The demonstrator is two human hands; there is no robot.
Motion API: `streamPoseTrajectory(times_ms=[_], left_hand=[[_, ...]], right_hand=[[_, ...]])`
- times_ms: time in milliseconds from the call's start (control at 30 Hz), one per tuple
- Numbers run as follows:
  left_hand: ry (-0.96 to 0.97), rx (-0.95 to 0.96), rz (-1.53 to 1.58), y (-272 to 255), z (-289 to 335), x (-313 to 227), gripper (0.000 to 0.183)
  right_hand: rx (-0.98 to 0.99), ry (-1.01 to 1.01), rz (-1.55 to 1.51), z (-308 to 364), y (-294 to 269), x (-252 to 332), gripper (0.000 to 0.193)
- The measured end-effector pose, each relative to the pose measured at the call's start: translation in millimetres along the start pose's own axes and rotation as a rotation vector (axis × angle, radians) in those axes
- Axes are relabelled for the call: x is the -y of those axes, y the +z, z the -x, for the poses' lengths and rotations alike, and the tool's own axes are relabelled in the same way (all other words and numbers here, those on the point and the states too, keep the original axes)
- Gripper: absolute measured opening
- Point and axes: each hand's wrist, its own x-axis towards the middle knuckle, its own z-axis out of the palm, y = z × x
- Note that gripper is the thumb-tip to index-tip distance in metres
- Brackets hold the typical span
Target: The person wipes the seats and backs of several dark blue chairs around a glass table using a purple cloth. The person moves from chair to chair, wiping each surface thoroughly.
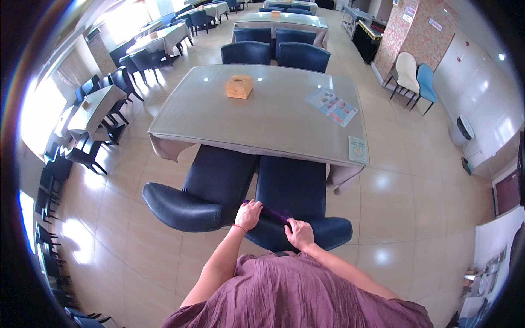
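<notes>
A dark purple cloth [276,214] stretches between my two hands along the top of a dark blue padded chair's backrest [330,232]. My left hand [249,215], with a thin red band at its wrist, has its fingers curled round the cloth's left end by the backrest's left corner. At the other end, my right hand [299,234] grips the cloth near the middle of the backrest. The fingertips and part of the cloth are hidden behind the hands. To the left stands a matching chair [183,208], its back angled toward this one.
Both seats reach under a glass-topped table [262,117] with a hanging cloth. A wooden tissue box [239,87], a printed sheet [333,107] and a pale green card [357,149] lie on it. More dark chairs [246,53] line its far side. White and blue chairs [426,86] stand right.
</notes>
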Motion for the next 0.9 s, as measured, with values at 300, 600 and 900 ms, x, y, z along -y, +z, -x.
streamPoseTrajectory(times_ms=[300, 600, 900], left_hand=[[-0.064, 0.027, 0.069, -0.5, 2.6, -6.9, 0.018], [0.025, 0.033, 0.061, -3.9, 15.3, -7.6, 0.021], [-0.003, 0.078, 0.086, -12.3, 8.3, -6.1, 0.022]], right_hand=[[0.063, 0.068, 0.055, -0.3, -3.5, -3.7, 0.031], [0.257, 0.191, 0.191, 6.7, 10.3, -4.5, 0.053], [0.086, 0.161, 0.23, 22.1, 20.1, 5.4, 0.045]])
